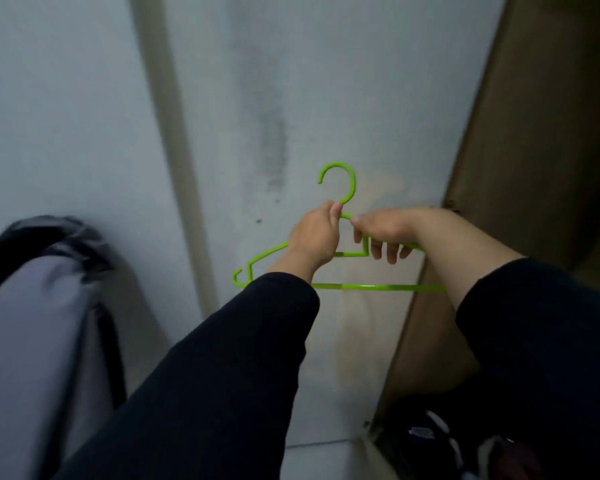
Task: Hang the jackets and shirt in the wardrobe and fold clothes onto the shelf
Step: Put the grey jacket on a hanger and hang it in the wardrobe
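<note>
I hold a bright green plastic hanger (361,287) up in front of a pale wall, its hook pointing upward. My left hand (314,237) grips the hanger at the base of the hook. Fingers of my right hand (385,232) curl over the hanger's right shoulder bar. Both arms wear black sleeves. No garment hangs on the hanger. A grey and black garment (39,306) lies draped at the left edge of the view.
The brown wooden side of the wardrobe (520,140) rises at the right. A pale pipe or trim strip (174,133) runs down the wall. Dark clothes (440,441) lie piled at the bottom right, by the wardrobe's foot.
</note>
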Demonstrator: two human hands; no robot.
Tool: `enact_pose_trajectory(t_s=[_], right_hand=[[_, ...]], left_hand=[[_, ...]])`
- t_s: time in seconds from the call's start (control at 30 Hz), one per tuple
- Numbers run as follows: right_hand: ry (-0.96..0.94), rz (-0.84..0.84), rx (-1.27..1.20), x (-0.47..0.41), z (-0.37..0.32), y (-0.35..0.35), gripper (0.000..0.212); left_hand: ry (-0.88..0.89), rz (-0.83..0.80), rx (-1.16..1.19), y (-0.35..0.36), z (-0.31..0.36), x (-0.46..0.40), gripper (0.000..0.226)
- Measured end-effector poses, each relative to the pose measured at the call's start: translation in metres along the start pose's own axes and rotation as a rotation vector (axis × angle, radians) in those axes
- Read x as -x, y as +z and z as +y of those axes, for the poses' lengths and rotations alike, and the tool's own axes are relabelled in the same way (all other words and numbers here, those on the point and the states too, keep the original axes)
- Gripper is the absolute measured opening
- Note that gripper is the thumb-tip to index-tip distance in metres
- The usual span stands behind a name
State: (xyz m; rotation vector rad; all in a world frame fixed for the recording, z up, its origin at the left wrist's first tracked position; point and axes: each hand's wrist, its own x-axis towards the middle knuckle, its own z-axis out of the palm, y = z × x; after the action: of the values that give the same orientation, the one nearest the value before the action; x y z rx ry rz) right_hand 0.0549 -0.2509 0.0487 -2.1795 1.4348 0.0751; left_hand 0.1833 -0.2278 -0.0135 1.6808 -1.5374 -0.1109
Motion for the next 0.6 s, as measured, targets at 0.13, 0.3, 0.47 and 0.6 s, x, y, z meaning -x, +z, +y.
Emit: enact_pose_trajectory(t_s=[0.13, 0.3, 0.47, 0.6], right_hand=[[-0.203, -0.04, -0.135, -0.021, -0.079, 0.062, 0.035], [-0.45, -0.04, -0.124, -0.027, -0.171, 0.13, 0.032], [-0.584, 0.143, 0.074, -0.036, -0.246, 0.174, 0.032], [-0.571, 0.304, 0.092, -0.053, -0.282, 0.193, 0.031]], left_hand=[[-0.113, 0.053, -0.046, -0.068, -0.07, 0.032, 0.032], [-0.236, 0.105, -0.13, -0.155, -0.143, 0.076, 0.023], [-0.3, 0.157, -0.21, -0.223, -0.194, 0.108, 0.025], [-0.255, 0.29, -0.295, -0.261, -0.234, 0.125, 0.026]])
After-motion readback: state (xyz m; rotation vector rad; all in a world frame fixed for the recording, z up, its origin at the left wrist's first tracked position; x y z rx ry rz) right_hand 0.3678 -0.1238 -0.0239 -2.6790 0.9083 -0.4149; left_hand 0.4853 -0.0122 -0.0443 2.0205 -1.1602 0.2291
